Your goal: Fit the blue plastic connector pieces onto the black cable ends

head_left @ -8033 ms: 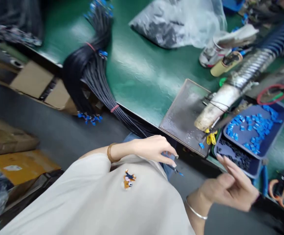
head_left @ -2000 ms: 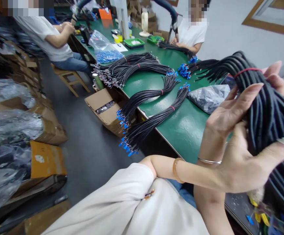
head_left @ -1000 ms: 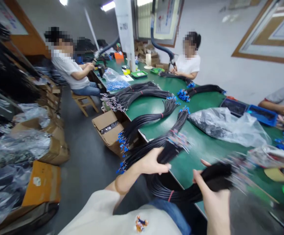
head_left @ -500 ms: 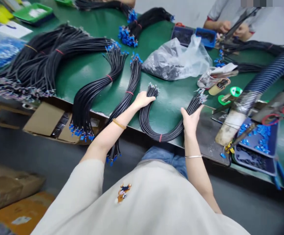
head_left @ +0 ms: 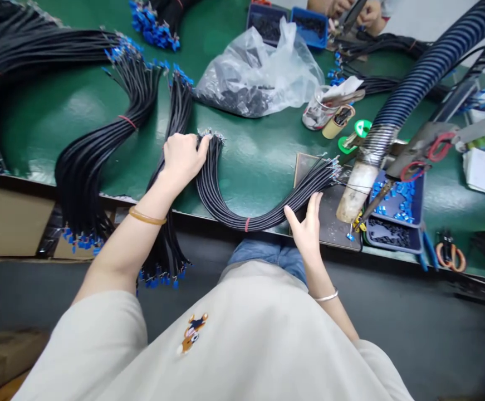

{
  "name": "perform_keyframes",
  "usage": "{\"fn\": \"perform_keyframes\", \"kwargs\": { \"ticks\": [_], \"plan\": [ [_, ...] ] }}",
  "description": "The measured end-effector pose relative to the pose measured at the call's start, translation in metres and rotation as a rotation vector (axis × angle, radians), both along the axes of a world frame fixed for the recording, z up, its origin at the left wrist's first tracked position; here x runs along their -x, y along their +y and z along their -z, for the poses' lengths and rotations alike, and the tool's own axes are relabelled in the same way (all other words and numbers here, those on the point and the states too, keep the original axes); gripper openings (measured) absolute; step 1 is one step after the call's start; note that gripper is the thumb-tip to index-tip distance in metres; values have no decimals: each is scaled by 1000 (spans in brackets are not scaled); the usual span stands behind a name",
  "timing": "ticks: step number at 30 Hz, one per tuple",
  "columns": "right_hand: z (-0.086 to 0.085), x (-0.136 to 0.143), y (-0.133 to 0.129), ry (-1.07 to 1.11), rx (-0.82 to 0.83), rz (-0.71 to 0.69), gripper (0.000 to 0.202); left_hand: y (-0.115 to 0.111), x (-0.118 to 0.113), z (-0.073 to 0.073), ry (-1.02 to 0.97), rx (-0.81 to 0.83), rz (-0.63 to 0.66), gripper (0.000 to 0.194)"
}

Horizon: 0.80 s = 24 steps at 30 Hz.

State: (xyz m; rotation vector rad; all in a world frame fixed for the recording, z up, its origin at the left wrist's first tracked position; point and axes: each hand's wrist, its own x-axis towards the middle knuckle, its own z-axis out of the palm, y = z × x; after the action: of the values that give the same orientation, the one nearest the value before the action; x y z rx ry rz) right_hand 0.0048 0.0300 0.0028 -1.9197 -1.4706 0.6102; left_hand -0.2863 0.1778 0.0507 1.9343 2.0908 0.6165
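A bundle of black cables (head_left: 221, 195) with bare wire ends lies in a U on the green table, a red band round its middle. My left hand (head_left: 184, 159) is closed, fingers curled down, its thumb against the bundle's left end; what the fingers grip is hidden. Under that hand passes a second black cable bundle (head_left: 177, 106) with blue connectors, hanging over the table edge. My right hand (head_left: 308, 225) is open beside the U's right arm, fingers stretched and thumb apart, touching its near side.
Farther left lie a banded cable bundle (head_left: 96, 145) and a larger cable pile (head_left: 37, 50). A clear plastic bag (head_left: 263, 72) stands behind. On the right are a fume hose (head_left: 405, 83), a tray of blue connectors (head_left: 417, 214) and pliers (head_left: 450, 253). Across the table, another person's hands (head_left: 359, 11) work.
The view has swung right. My left hand has turned and curled at the bundle's left end. My right hand has slid down and off the right arm, whose end now fans out more to the right.
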Motion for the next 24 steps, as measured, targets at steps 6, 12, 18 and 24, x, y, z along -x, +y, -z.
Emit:
{"fn": "perform_keyframes", "kwargs": {
  "ticks": [6,12,18,24],
  "plan": [
    [4,4,-7,27,-8,-58,101,-45,30,5,89,-175,-99,66],
    [1,14,-13,42,7,-98,104,-54,74,15,-2,-2,-129,62],
    [3,18,-11,32,-50,-77,104,-26,92,5,93,-137,-186,67],
    [3,21,-11,19,-76,-62,102,-8,98,9,124,-12,-5,56]
  ]
}}
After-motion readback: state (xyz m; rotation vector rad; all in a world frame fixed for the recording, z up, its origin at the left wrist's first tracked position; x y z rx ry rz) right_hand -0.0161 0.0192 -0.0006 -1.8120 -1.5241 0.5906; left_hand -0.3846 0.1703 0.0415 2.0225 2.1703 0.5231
